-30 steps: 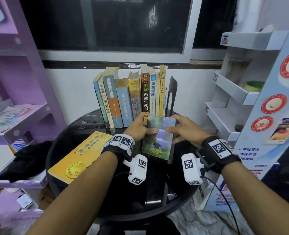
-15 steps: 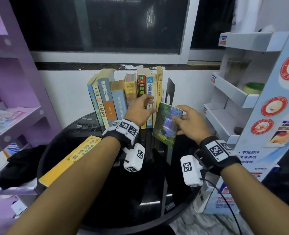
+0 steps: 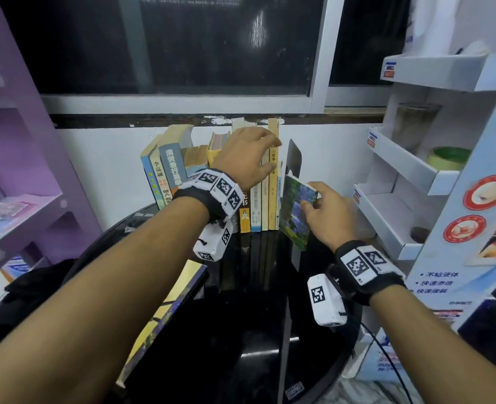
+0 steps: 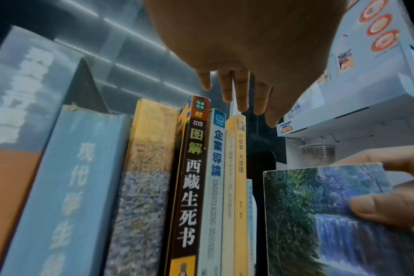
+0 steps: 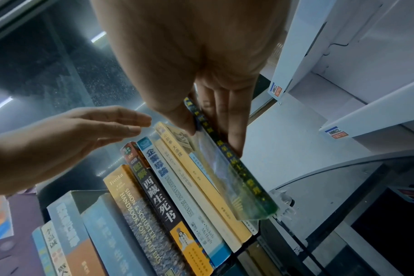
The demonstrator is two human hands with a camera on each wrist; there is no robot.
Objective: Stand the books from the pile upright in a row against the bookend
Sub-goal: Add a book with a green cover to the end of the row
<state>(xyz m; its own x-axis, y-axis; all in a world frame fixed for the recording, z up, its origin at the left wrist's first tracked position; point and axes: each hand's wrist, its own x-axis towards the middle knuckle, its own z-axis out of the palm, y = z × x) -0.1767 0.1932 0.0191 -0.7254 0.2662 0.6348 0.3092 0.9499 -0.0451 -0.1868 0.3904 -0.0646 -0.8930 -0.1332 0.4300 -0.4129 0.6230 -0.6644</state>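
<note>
Several books (image 3: 212,182) stand upright in a row at the back of the round black table (image 3: 255,330), ending at a black bookend (image 3: 295,158). My right hand (image 3: 311,196) pinches a small waterfall-cover book (image 3: 293,217) by its top corner and holds it upright just in front of the bookend, beside the tall yellow book (image 3: 273,182). The right wrist view shows this book (image 5: 239,177) leaning against the row's last books. My left hand (image 3: 265,154) is open, its straight fingers (image 4: 239,97) at the tops of the row's right-hand books. A large yellow book (image 3: 165,313) lies flat at the left.
A white display rack (image 3: 410,176) with a green tape roll (image 3: 448,157) stands close on the right. A purple shelf unit (image 3: 22,199) stands on the left, with dark cloth (image 3: 37,284) below it. A white wall and dark window lie behind the row.
My right hand carried the waterfall book from the table's middle back to the row's right end and turned it upright. My left hand let go of it and rose to the book tops.
</note>
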